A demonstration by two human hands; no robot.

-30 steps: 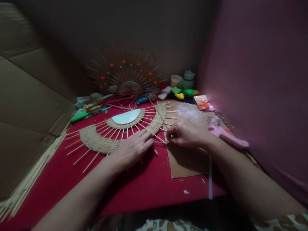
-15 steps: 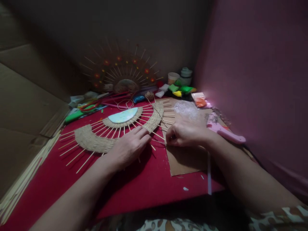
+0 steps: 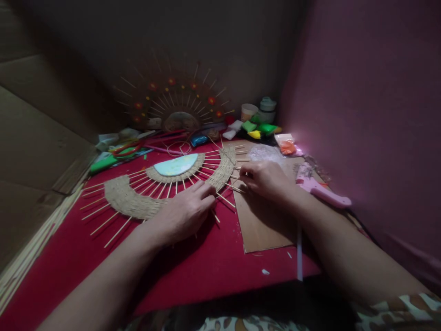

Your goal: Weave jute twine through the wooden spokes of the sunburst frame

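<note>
The near fan (image 3: 132, 203) lies left of the glue gun (image 3: 320, 188).

Dim light, dark back wall (image 3: 220, 37)

We can read no text, label, brand, number or sign anywhere; the faint marking on the small cup (image 3: 248, 110) is too blurred for us.

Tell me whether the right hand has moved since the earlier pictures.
Yes. Judged against the cardboard sheet, the right hand has moved away from the sheet's near edge, toward the clear plastic.
</note>
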